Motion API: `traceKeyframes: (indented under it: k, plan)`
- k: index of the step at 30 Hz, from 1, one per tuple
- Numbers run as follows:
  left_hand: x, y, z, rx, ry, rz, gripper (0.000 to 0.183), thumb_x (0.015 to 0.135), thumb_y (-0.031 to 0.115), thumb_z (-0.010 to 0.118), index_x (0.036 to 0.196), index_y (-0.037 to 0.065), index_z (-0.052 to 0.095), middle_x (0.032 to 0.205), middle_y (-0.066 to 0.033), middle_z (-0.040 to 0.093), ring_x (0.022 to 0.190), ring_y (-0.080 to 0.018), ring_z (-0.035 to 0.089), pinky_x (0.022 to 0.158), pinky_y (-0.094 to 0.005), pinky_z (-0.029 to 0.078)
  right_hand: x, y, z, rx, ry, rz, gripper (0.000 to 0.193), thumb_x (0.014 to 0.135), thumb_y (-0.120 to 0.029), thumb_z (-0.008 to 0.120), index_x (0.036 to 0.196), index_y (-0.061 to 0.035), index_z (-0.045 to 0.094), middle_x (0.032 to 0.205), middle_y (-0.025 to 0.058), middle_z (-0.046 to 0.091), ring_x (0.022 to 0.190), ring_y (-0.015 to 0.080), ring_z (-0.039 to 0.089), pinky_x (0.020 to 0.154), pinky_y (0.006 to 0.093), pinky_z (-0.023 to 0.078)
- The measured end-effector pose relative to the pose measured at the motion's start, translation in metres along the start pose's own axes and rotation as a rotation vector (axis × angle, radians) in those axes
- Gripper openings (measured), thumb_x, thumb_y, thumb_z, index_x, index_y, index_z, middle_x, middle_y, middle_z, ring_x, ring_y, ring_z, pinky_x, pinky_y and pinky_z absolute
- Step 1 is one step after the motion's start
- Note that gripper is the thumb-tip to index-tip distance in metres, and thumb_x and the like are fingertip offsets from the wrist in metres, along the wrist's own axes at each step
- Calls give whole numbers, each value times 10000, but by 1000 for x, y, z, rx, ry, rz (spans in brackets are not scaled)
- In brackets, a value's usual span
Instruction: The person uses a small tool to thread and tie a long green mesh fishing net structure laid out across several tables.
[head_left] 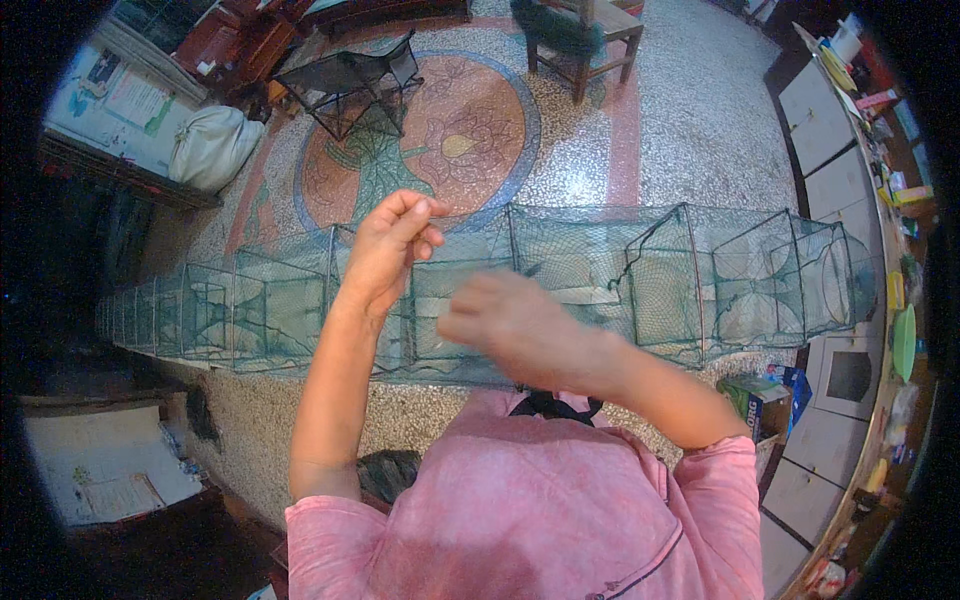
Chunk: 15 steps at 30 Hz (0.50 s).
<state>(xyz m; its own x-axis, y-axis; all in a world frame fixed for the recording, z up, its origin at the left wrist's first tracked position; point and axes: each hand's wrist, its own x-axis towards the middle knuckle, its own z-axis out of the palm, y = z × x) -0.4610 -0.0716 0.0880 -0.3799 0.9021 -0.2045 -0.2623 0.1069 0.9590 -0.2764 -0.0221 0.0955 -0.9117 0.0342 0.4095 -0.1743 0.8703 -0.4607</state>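
A long green net trap [560, 285] lies on the speckled floor [690, 130]. It runs from left to right in front of the person, like a tunnel made of wire squares and mesh. Both hands are held up above the middle part of it.

The left hand [385, 250] is raised, with the thumb and first finger pinched together at the top. It may be holding a thin thread, but that is too fine to see. The right hand [505, 325] is a little lower and closer to the body. It is blurry, with the fingers curled in, so I cannot tell if it holds anything. The net is just past both hands, and the right hand looks closer to it.

Farther back sit a folded black wire frame [350, 85], a wooden chair [585, 35] and a white sack [212, 145]. A row of grey cabinets [825, 130] runs along the right. Nothing lies between the hands and the net.
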Motion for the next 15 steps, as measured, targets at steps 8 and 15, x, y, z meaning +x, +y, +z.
traceKeyframes:
  k: [8,15]
  plan:
    - [-13,-7,-8,120,42,-15,106,880,160,510,875,56,530,919,-72,591,613,-74,492,540,-191,384,-1,-5,65,-54,49,49,82,679,-129,537,757,-103,545,793,34,499,814,212,481,708,333,397]
    - [-17,-9,-1,298,58,12,164,858,188,534,949,53,559,890,-35,599,641,-67,498,550,-186,388,-39,-43,43,202,405,34,160,713,-100,569,871,-73,556,902,61,532,856,233,525,706,335,432]
